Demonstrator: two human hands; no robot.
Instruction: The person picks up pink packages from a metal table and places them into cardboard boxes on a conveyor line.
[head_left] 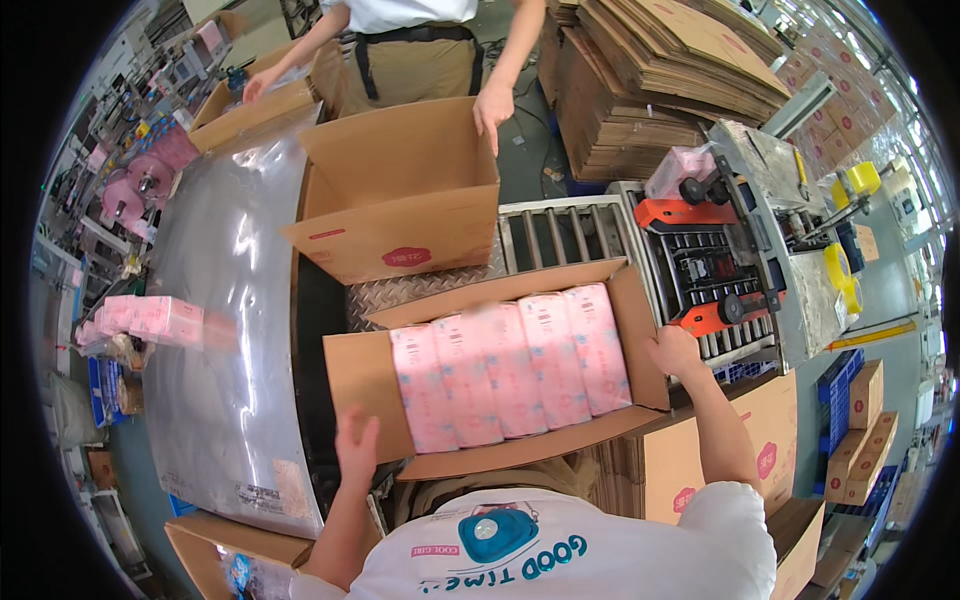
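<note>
Item: open carton (372, 375) of pink packs (510, 368) at worktop (400, 292) near edge | left hand (357, 448) spread open on near-left flap | right hand (675, 350) curled on right flap | risk: unsealed flaps may spring, carton may tip off edge.

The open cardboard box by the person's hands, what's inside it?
The cardboard box holds four pink wrapped packs side by side. Anything beneath them is covered.

The left hand (356, 447) was raised at lower centre-left of the frame with fingers spread open, while the right hand (674, 352) was extended toward centre-right, fingers curled, both forearms bare.
</note>
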